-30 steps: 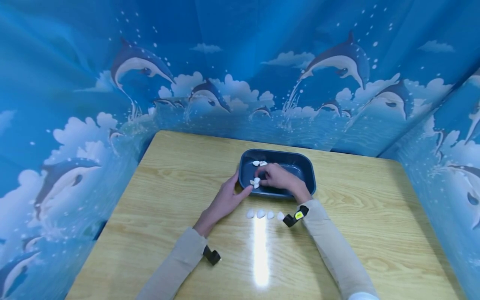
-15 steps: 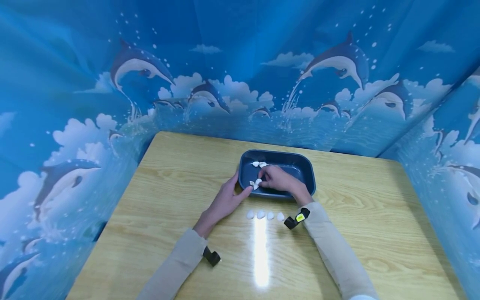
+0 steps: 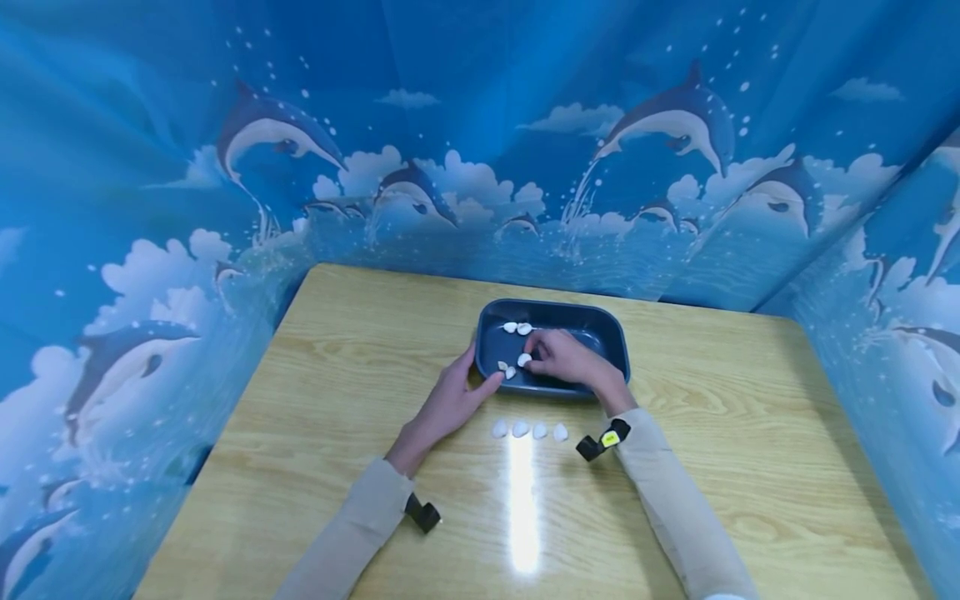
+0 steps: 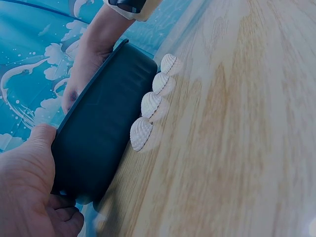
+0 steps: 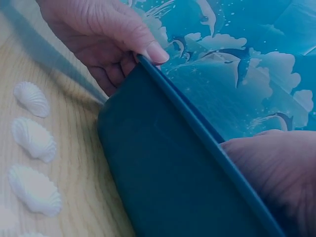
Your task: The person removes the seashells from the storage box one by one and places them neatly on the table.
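I see a dark blue tub [image 3: 555, 312], upright, with five small pale shells [image 3: 511, 372] inside: two side by side toward the back, two near the front-left corner, one pinched by the right hand [image 3: 564, 357]. Four white ribbed shells [image 4: 151, 104] line up just in front.

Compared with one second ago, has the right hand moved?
Yes, slightly: the right hand moved rightward in the head view, away from the basin's left wall.

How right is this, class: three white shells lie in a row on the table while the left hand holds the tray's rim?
The number is wrong: the head view shows four white shells in a row on the table while the left hand holds the tray's rim.
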The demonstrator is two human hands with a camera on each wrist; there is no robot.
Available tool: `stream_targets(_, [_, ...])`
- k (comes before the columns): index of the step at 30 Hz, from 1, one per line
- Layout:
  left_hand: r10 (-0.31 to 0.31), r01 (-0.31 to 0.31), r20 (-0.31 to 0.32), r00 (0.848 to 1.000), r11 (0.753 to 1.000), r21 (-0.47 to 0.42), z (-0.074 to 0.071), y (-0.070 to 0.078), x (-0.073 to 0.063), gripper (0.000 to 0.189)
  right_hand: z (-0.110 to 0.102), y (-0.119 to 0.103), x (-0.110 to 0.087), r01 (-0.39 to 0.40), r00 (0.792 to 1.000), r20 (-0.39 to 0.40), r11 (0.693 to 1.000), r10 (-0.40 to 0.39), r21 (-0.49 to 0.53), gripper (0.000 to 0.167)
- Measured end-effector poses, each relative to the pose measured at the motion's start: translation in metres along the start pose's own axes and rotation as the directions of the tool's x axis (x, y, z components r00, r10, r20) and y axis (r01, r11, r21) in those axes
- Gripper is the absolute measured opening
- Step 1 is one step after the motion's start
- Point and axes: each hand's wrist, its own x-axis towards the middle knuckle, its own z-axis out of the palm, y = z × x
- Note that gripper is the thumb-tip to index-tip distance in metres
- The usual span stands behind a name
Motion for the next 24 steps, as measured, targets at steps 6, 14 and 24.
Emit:
stream_targets(6, [0.007, -0.007, 0.002, 1.0, 1.0, -0.001, 0.0, 0.0, 0.0, 0.081, -0.002, -0.003, -0.008, 0.009, 0.999, -0.037, 1.0, -0.01, -0.027, 0.015])
stream_targets(14, [0.004, -0.004, -0.001, 1.0, 1.0, 0.0, 0.0, 0.0, 0.0, 0.081, -0.004, -0.01, -0.024, 0.01, 0.997, -0.075, 0.999, -0.013, -0.042, 0.015])
stream_targets(24, [-0.009, 0.009, -0.007, 1.0, 1.0, 0.008, 0.0, 0.0, 0.0, 0.082, -0.008, -0.027, -0.043, -0.018, 0.995, -0.094, 1.0, 0.017, -0.002, 0.015])
